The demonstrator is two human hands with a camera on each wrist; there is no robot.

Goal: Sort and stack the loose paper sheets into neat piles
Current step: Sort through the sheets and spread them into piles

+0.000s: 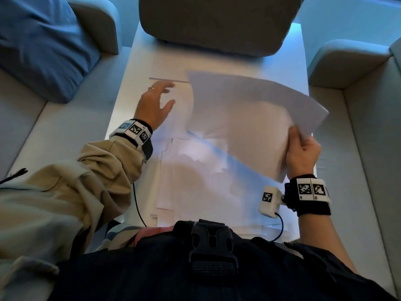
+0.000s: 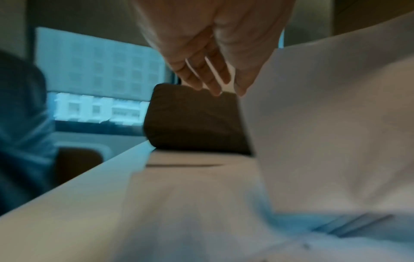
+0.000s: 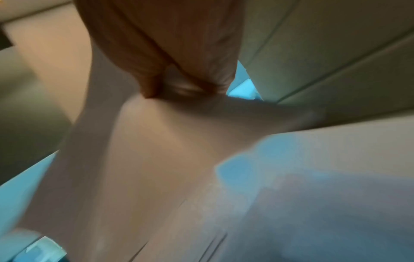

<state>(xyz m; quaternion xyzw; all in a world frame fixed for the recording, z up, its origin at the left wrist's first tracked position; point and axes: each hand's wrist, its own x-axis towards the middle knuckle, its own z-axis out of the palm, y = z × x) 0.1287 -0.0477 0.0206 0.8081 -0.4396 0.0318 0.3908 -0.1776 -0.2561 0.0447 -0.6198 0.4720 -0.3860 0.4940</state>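
Note:
A white paper sheet (image 1: 243,118) hangs bowed above the white table (image 1: 128,118), and my right hand (image 1: 301,148) pinches its near right edge. The right wrist view shows the fingers (image 3: 161,76) gripping that sheet (image 3: 139,159) from above. My left hand (image 1: 156,105) hovers with spread, relaxed fingers over a flat stack of sheets (image 1: 173,118) at the table's left, holding nothing. In the left wrist view its fingers (image 2: 206,76) point down beside the lifted sheet (image 2: 325,133). More loose sheets (image 1: 195,187) lie overlapping, close to my body.
A grey cushion (image 1: 217,25) lies across the far end of the table. A blue pillow (image 1: 41,44) rests on the sofa at the left, and a sofa arm (image 1: 347,61) stands at the right. A cable (image 1: 136,203) runs from my left sleeve.

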